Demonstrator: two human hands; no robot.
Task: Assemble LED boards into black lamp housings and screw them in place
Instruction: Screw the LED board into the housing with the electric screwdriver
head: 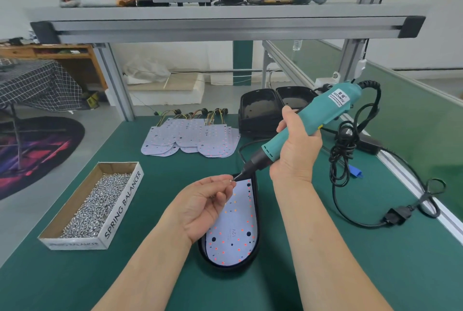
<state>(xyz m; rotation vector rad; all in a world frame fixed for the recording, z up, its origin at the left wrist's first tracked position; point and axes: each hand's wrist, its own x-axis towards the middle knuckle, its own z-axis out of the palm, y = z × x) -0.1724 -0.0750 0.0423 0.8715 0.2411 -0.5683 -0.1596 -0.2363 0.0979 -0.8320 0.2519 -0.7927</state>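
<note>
Right hand grips teal KEENWISE electric screwdriver; left hand pinches small silver screw over white 12V LED board.

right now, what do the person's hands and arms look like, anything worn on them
The left hand and right hand are bare, with no gloves. The left forearm and right forearm are uncovered down to the picture's bottom edge: no sleeves, watch or bracelet show. No rings are visible.

Shiny metal screws in cardboard box, matt green table mat, smooth teal plastic screwdriver
</note>
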